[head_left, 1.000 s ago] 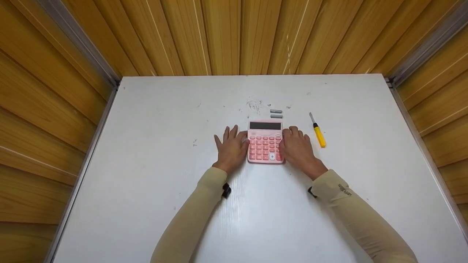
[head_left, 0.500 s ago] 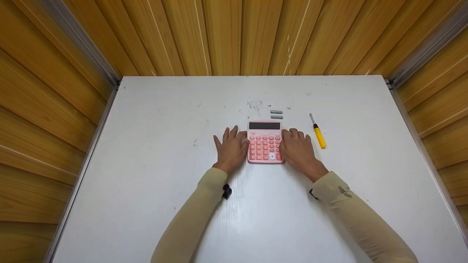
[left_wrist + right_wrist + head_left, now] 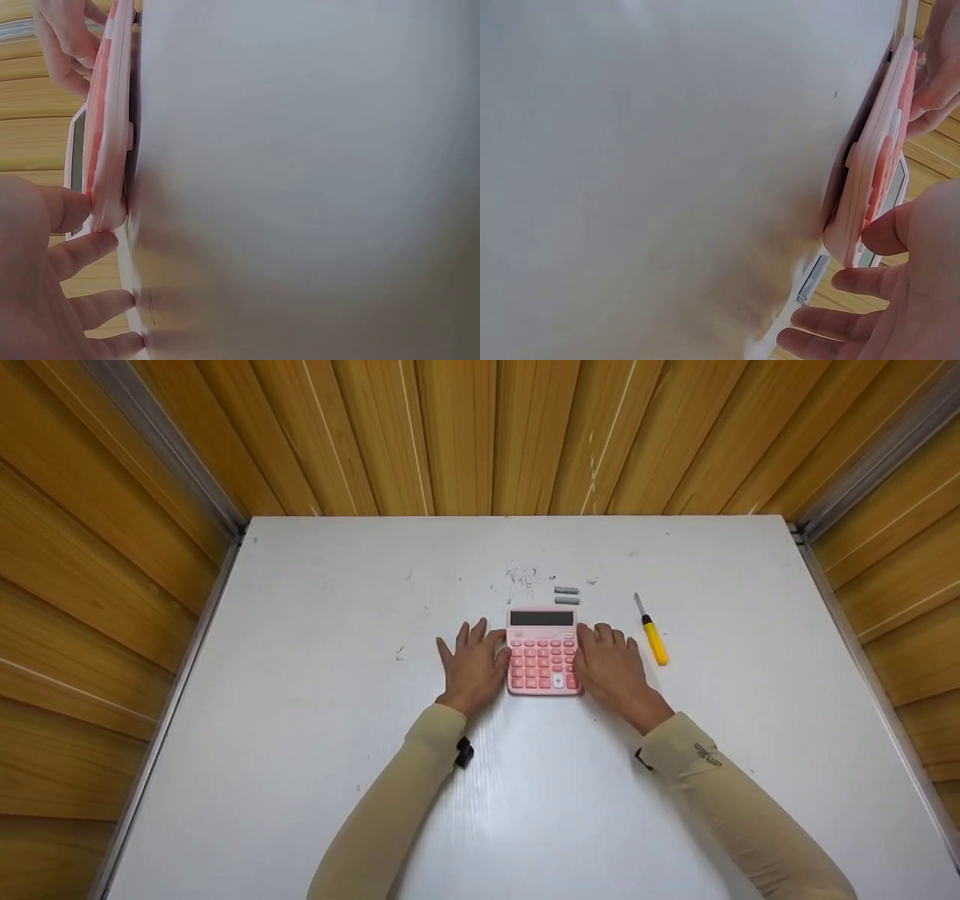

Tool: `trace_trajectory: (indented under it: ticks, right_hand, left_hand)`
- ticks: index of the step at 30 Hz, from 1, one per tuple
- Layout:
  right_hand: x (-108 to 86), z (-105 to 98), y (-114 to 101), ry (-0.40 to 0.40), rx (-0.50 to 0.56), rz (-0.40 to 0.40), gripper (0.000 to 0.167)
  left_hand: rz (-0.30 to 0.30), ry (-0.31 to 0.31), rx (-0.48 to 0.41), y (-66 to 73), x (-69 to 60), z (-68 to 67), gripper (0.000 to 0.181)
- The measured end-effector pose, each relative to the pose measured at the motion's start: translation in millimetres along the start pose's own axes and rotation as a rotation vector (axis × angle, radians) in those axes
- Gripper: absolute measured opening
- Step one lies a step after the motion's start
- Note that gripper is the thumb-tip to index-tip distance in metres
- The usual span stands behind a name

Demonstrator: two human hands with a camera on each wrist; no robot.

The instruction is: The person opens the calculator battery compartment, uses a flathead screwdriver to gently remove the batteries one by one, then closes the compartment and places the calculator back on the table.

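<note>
A pink calculator [image 3: 543, 652] lies face up on the white table, with its dark display at the far end and one white plus key among the pink ones. At its left side my left hand [image 3: 474, 669] pinches the edge between thumb [image 3: 69, 208] and index finger, while the other fingers spread out toward the table. My right hand [image 3: 611, 669] holds the opposite edge in the same way, its thumb [image 3: 885, 231] on the rim beside the keys. The calculator's underside is hidden in the head view.
Two small grey cylinders [image 3: 567, 595], which look like batteries, lie just beyond the calculator. A screwdriver [image 3: 655, 642] with a yellow handle rests right of my right hand. Dark marks [image 3: 521, 577] spot the tabletop [image 3: 337, 607]; wood-look panels [image 3: 457, 435] enclose its back and sides.
The calculator has shifted very slightly left, its display end most. Both hands stay at its sides, with the right hand's fingers moving only a little.
</note>
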State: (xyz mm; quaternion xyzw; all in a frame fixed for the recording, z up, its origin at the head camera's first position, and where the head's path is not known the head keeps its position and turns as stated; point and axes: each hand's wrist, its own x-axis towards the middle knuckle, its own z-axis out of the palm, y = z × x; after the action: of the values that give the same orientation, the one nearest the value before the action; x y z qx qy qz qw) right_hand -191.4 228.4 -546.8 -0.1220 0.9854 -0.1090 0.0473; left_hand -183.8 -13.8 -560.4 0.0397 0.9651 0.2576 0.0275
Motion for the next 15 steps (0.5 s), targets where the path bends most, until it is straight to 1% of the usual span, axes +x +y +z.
trace_trajectory:
  ticks: [5,9,12,15]
  right_hand:
    - [-1.5,-0.1,1.8,0.003,-0.004,-0.012,0.055]
    - [1.5,-5.2,0.0,0.004,0.002,-0.007,0.055]
    - [8.2,-12.4,-3.6,0.009,0.001,0.009,0.055]
    - [17.4,-21.5,-8.4,0.023,0.004,0.025,0.057]
  left_hand:
    - [0.015,0.008,0.001,0.5,0.6,0.3,0.043]
    - [0.029,0.024,-0.001,-0.2,2.5,-1.7,0.042]
    - [0.019,0.023,0.008,-0.2,5.0,-7.0,0.044]
    - [0.003,0.024,0.030,1.4,11.1,-16.8,0.051]
